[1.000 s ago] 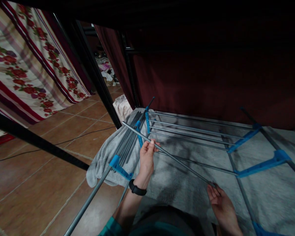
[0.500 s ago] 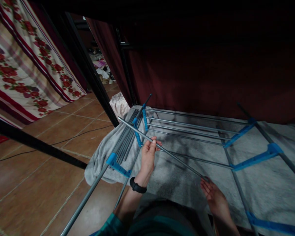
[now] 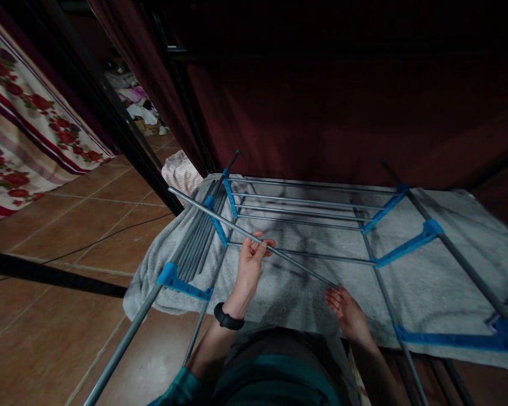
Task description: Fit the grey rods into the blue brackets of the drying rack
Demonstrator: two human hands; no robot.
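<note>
A loose grey metal rod (image 3: 298, 263) slants across the frame, its far end raised over the left side. My left hand (image 3: 249, 265), with a black band on the wrist, pinches it near the middle. At the rod's lower end, my right hand (image 3: 349, 316) has thumb and curled fingers closed about the tip. Beneath lies a partly assembled rack: grey tubes (image 3: 389, 293) joined by blue plastic brackets (image 3: 406, 245). Several thin rods (image 3: 305, 198) span between the brackets at the back, and one more crosses nearer me, behind my left hand.
A grey blanket (image 3: 279, 299) lies under the rack. Several loose rods (image 3: 198, 248) rest on its left part. Black frame posts (image 3: 139, 152) stand at left, before a flowered curtain (image 3: 38, 107). A dark red curtain (image 3: 322, 124) hangs behind. A thin cable (image 3: 110, 234) crosses the tiled floor.
The view has shifted right, so the rack appears further left and more blanket shows on the right. Both hands still hold the rod at about the same places.
</note>
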